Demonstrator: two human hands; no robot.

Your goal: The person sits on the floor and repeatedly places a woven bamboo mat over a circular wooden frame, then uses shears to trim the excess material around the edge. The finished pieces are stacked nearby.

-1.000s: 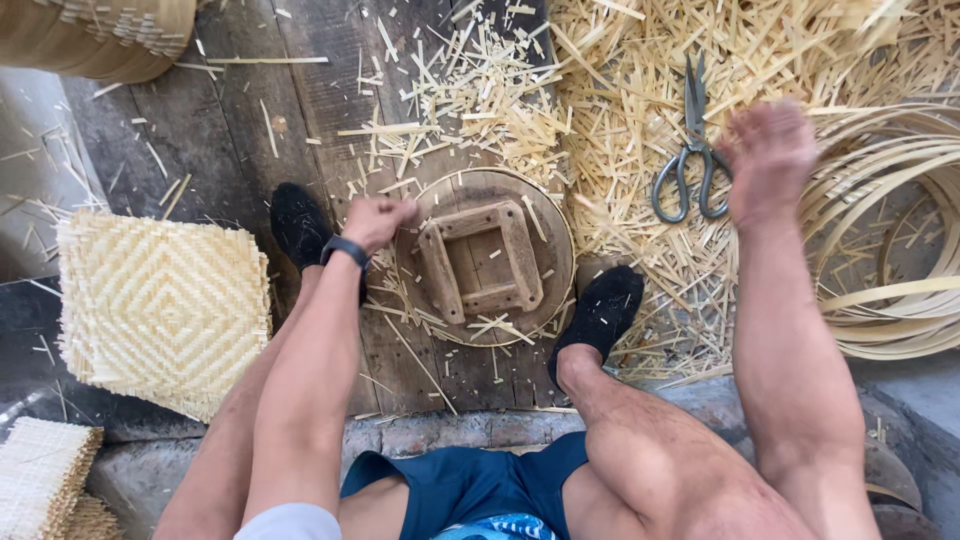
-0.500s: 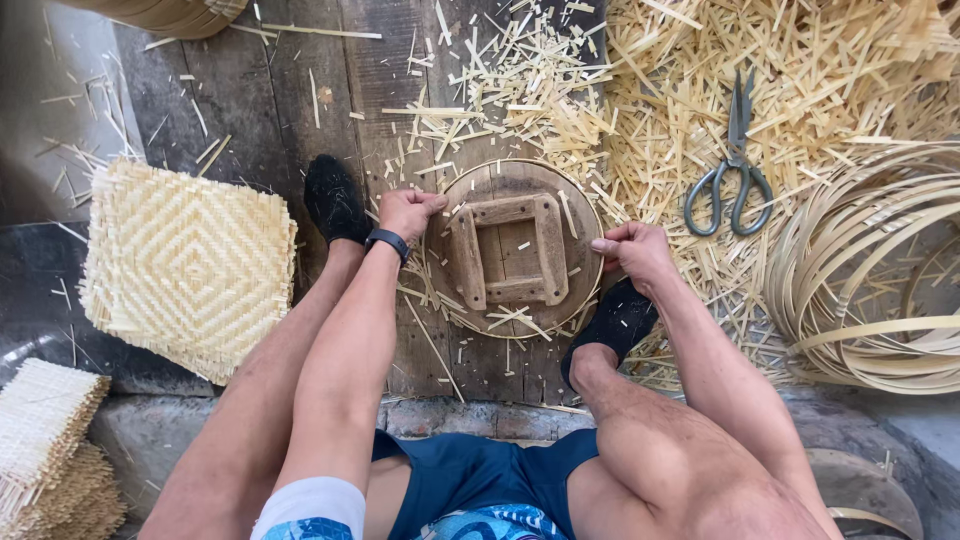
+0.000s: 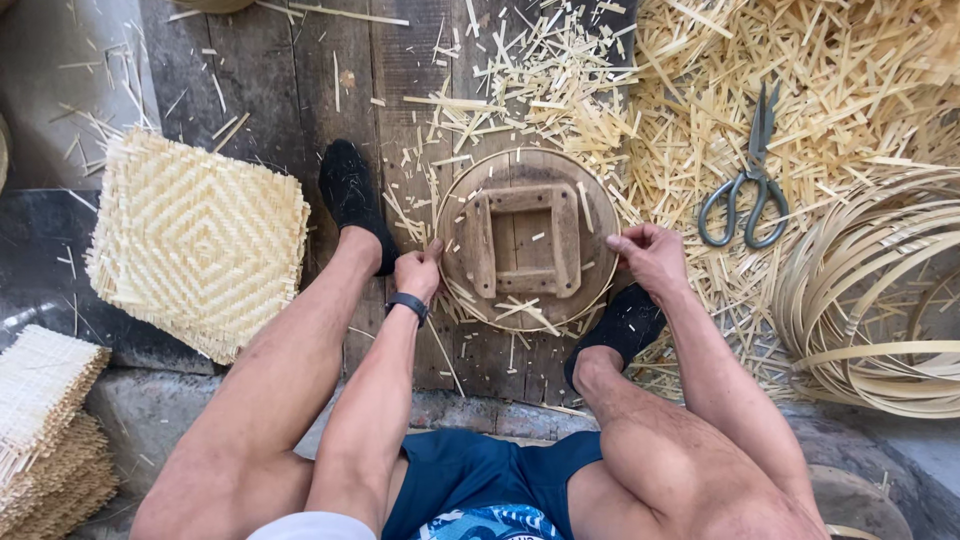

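Head view: both hands, left [image 3: 417, 272] and right [image 3: 650, 255], grip opposite edges of the round wooden form [image 3: 527, 240].

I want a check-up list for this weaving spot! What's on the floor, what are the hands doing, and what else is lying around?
Surface: dark wooden planks, littered with straw-coloured offcuts.
Job's things: round wooden mould with a thin strip hoop around its rim and a square frame on top.
Clutter: scissors lying on strip cuttings.
Hands: left hand and right hand each at the mould's rim; grip unclear.
Cables: nothing seen.
Surroundings: woven square mats, coiled strips, stone step.
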